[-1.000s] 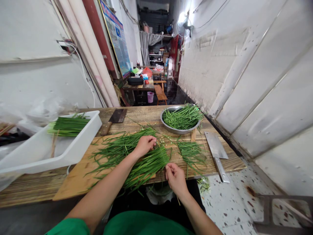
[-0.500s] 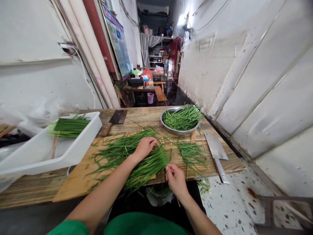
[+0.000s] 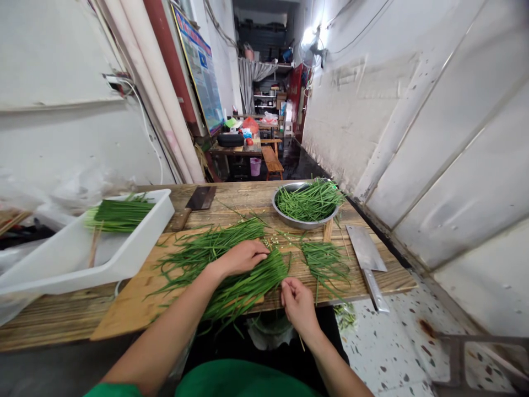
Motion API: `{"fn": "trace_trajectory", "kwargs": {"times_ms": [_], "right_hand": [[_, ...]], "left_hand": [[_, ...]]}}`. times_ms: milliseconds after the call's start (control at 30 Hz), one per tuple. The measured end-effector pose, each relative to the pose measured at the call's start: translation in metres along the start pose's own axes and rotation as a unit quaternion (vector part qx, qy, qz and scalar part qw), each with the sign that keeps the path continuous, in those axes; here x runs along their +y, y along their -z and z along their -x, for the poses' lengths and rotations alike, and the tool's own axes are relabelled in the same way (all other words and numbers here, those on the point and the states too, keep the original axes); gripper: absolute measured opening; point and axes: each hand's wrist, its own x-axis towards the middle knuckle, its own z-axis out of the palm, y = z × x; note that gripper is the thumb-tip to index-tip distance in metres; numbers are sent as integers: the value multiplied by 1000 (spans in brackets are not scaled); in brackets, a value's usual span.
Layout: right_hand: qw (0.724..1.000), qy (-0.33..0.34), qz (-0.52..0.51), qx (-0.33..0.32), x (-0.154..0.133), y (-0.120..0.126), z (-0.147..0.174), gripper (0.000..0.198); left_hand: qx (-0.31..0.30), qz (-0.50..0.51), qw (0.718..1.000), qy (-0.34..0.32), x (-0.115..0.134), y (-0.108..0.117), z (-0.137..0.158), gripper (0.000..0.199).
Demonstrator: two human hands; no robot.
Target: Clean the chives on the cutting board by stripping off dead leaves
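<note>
In the head view, chives (image 3: 264,278) are spread at the frame's centre, partly on a board (image 3: 124,309). The left hand (image 3: 243,258) is laid over them, fingers curled; the right hand (image 3: 298,305), below right of centre, is held narrow beside their ends. Whether stems are gripped by either cannot be told.

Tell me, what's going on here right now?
A person has both hands at long green stalks spread over a wooden board. The left hand rests on them; the right hand is at their near-right ends, fingertips together, though whether it grips anything is unclear. A smaller pile lies to the right, with a full metal bowl behind it and a silver cleaver beyond.
</note>
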Motion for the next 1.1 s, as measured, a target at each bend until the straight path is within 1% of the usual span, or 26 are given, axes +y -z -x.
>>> {"fn": "trace_trajectory", "kwargs": {"times_ms": [33, 67, 133, 167, 233, 300, 400, 533, 633, 733, 867, 1000, 1100], "right_hand": [[1000, 0, -1, 0, 0, 0, 0, 30], [1000, 1, -2, -1, 0, 0, 0, 30], [1000, 0, -1, -5, -1, 0, 0, 29], [1000, 1, 0, -7, -2, 0, 0, 29], [1000, 1, 3, -9, -3, 0, 0, 29], [1000, -1, 2, -11, -4, 0, 0, 30], [1000, -4, -2, -9, -3, 0, 0, 31], [1000, 8, -2, -4, -2, 0, -1, 31], [1000, 3, -2, -14, -2, 0, -1, 30], [1000, 0, -2, -16, -2, 1, -1, 30], [1000, 12, 4, -12, -3, 1, -2, 30], [1000, 1, 0, -17, -3, 1, -2, 30], [1000, 7, 2, -14, -3, 1, -2, 30]], "left_hand": [[11, -36, 999, 4, -3, 7, 0, 19], [48, -87, 995, 26, -8, 14, -2, 23], [116, -184, 972, 93, -21, 28, -7, 27], [129, -221, 959, 123, -28, 33, -11, 26], [123, -274, 941, 157, -42, 38, -19, 22], [104, -297, 936, 160, -54, 38, -26, 18], [83, -293, 939, 162, -66, 34, -35, 17], [61, -262, 945, 188, -76, 32, -40, 15], [58, -252, 950, 174, -77, 37, -40, 16], [73, -246, 956, 143, -71, 44, -37, 17], [87, -204, 968, 118, -57, 50, -32, 18], [130, -158, 972, 116, -49, 49, -32, 20], [167, -88, 972, 140, -51, 47, -36, 20]]}}
